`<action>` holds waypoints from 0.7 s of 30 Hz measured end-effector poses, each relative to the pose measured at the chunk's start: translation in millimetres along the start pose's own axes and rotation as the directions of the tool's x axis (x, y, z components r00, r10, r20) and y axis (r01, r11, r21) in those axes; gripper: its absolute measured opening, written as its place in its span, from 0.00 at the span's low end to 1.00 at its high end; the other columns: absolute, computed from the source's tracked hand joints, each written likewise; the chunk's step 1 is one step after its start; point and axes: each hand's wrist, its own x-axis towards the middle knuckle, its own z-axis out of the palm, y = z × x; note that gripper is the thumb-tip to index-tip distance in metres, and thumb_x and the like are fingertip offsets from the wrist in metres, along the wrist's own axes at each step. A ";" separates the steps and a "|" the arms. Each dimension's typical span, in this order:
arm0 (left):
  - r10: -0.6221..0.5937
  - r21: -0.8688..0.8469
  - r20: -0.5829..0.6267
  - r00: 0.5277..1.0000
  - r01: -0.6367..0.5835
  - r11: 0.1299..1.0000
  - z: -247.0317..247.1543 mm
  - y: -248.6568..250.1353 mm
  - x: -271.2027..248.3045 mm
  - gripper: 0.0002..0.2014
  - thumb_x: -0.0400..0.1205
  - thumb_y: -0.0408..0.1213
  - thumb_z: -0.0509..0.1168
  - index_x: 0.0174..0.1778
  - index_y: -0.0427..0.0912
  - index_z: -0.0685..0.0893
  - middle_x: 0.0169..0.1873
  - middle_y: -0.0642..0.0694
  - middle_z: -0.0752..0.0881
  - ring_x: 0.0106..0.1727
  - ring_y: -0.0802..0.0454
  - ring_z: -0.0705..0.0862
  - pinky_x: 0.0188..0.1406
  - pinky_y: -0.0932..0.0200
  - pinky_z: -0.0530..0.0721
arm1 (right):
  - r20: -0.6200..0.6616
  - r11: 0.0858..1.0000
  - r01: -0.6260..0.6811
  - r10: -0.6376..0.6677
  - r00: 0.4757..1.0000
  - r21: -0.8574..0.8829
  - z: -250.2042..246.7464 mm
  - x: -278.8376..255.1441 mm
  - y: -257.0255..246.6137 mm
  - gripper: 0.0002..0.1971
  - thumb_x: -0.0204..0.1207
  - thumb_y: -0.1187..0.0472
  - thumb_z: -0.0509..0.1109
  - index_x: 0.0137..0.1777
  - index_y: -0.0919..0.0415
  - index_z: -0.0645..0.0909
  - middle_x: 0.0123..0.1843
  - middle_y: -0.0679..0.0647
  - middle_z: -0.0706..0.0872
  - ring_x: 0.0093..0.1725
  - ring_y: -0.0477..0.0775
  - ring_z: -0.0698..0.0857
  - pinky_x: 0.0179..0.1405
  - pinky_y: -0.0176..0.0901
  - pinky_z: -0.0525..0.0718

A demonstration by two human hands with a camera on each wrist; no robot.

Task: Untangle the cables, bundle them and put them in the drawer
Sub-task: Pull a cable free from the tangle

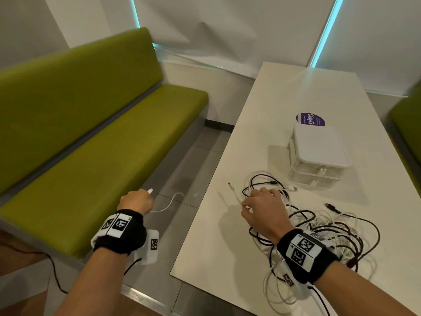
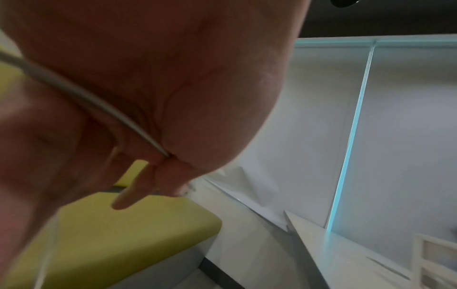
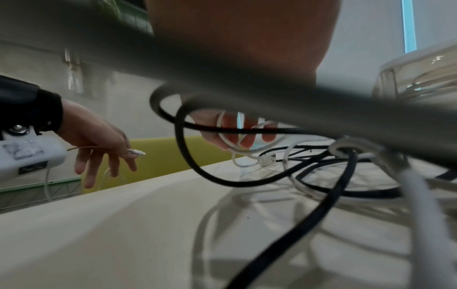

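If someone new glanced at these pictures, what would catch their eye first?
Probably the tangle of black and white cables heaped on the near end of the white table, with the right hand gripping strands. Next, the left hand out over the floor, pinching a white cable's plug beside the green bench.

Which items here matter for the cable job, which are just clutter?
Job: thin white cable pinched by left hand; tangled black and white cable pile under right hand; clear plastic drawer box.
Clutter: purple round sticker; green padded bench.
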 end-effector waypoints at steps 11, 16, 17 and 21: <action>0.377 -0.557 -0.171 0.910 -0.405 0.725 -1.2 95.8 -45.4 0.23 0.89 0.56 0.47 0.55 0.48 0.85 0.35 0.45 0.88 0.37 0.44 0.88 0.53 0.45 0.86 | 0.012 0.969 -0.056 0.055 0.998 0.240 -17.8 -1.3 6.0 0.09 0.77 0.55 0.67 0.41 0.51 0.89 0.40 0.45 0.89 0.44 0.48 0.86 0.57 0.49 0.76; 0.482 -0.654 -0.263 0.836 -0.522 0.548 3.6 142.5 -83.7 0.29 0.88 0.59 0.46 0.49 0.47 0.90 0.24 0.49 0.68 0.25 0.52 0.68 0.29 0.57 0.66 | -0.039 0.923 -0.078 0.100 0.994 0.376 -35.1 -3.9 7.3 0.06 0.75 0.57 0.70 0.41 0.53 0.90 0.39 0.45 0.91 0.42 0.48 0.88 0.49 0.46 0.83; 0.496 -0.694 -0.279 0.822 -0.530 0.487 5.7 150.3 -91.2 0.29 0.88 0.60 0.45 0.49 0.48 0.90 0.26 0.48 0.68 0.26 0.53 0.68 0.30 0.57 0.66 | -0.067 0.918 -0.060 0.093 0.993 0.393 -39.8 -5.2 6.8 0.06 0.75 0.58 0.70 0.42 0.54 0.90 0.40 0.46 0.92 0.42 0.49 0.88 0.49 0.44 0.82; 0.529 -0.805 -0.290 0.798 -0.502 0.316 10.8 175.7 -114.1 0.27 0.87 0.61 0.45 0.45 0.54 0.88 0.34 0.52 0.80 0.31 0.56 0.74 0.40 0.49 0.79 | -0.160 0.885 -0.009 0.094 0.983 0.466 -55.3 -14.9 3.8 0.05 0.78 0.61 0.70 0.47 0.57 0.88 0.43 0.46 0.90 0.45 0.49 0.85 0.55 0.41 0.76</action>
